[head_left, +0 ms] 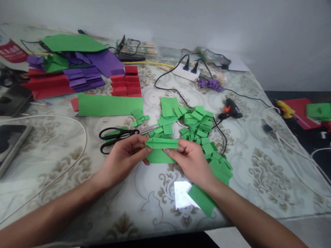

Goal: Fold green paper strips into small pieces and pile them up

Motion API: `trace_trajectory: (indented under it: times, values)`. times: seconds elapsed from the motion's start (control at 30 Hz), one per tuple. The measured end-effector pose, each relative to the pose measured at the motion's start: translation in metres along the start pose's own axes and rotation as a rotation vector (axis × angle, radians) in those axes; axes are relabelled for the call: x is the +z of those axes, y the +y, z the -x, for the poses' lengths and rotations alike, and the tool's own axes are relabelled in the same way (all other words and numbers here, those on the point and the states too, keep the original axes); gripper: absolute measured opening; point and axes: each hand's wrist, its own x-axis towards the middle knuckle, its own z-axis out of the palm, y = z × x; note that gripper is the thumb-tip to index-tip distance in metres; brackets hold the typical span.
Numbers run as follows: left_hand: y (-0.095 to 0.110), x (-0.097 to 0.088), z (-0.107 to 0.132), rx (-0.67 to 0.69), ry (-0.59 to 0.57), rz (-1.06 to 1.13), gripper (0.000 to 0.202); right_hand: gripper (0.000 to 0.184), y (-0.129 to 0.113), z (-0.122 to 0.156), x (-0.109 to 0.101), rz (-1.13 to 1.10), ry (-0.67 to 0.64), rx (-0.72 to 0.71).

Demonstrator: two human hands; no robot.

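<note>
Between my two hands is a piece of green paper [161,156] with a folded strip along its far edge. My left hand [129,151] pinches its left end, thumb on top. The right end is gripped by my right hand [191,156], whose thumb presses near the fold. Black-handled scissors [119,133] lie just beyond my left hand, blades pointing right and partly covered by green scraps. Beyond and beside my right hand spreads a pile of small cut green paper pieces [198,119]. A larger green sheet [203,199] lies partly under my right forearm.
A long green strip [110,105], folded red paper [126,82] and purple paper [84,77] lie at the back left. A white power strip [186,71] trails black cords to the right. A black glue gun [231,109] sits right of the pile. A phone [12,143] is at far left.
</note>
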Motion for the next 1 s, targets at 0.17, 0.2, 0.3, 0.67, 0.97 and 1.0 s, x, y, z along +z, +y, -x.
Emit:
trace_trajectory:
  times: [0.17, 0.2, 0.3, 0.67, 0.97, 1.0]
  values:
    - [0.001, 0.0, 0.0, 0.005, -0.018, 0.031, 0.015, 0.023, 0.0, 0.0, 0.002, 0.011, 0.016, -0.031]
    - [0.001, 0.0, 0.0, 0.008, -0.029, 0.03, 0.015, 0.023, -0.001, 0.001, 0.001, 0.013, 0.014, -0.034]
    - [-0.002, 0.0, 0.003, 0.043, -0.027, 0.016, 0.014, 0.024, -0.003, 0.001, 0.0, 0.001, -0.004, -0.019]
    - [-0.012, -0.004, 0.008, 0.436, 0.062, -0.347, 0.016, 0.02, -0.002, 0.002, 0.001, -0.096, -0.047, -0.017]
    - [-0.007, -0.007, 0.008, 0.404, 0.041, -0.285, 0.015, 0.024, -0.002, 0.002, 0.001, -0.157, -0.068, 0.018]
    - [-0.007, -0.008, 0.008, 0.4, 0.033, -0.296, 0.016, 0.024, -0.002, 0.002, 0.002, -0.164, -0.072, 0.014]
